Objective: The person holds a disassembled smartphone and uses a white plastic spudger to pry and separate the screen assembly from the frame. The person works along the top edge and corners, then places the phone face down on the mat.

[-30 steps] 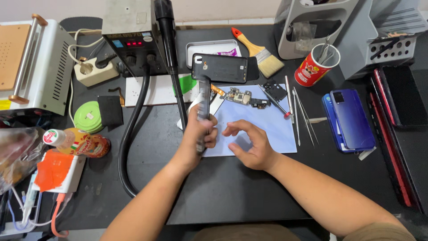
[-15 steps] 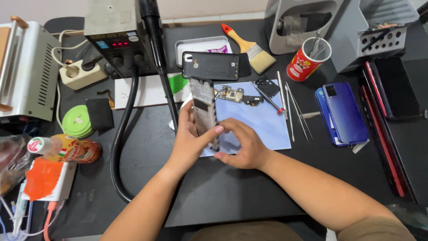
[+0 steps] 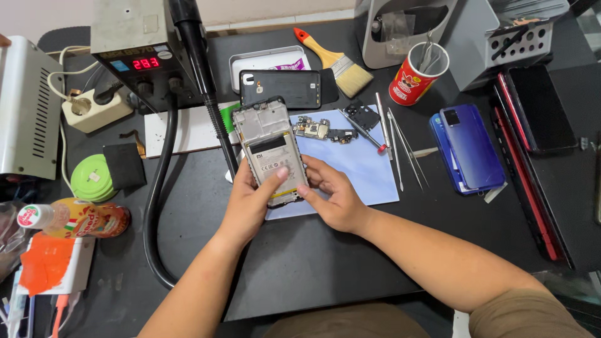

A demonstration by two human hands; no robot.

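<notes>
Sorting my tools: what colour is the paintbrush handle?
The paintbrush handle is yellow with an orange-red tip, seen in the head view.

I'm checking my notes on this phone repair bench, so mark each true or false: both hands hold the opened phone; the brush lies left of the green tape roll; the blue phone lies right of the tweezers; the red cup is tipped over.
1. Both the left hand and the right hand hold the opened phone: true.
2. The brush lies left of the green tape roll: false, it lies far to its right.
3. The blue phone lies right of the tweezers: true.
4. The red cup is tipped over: false, it stands upright.
</notes>
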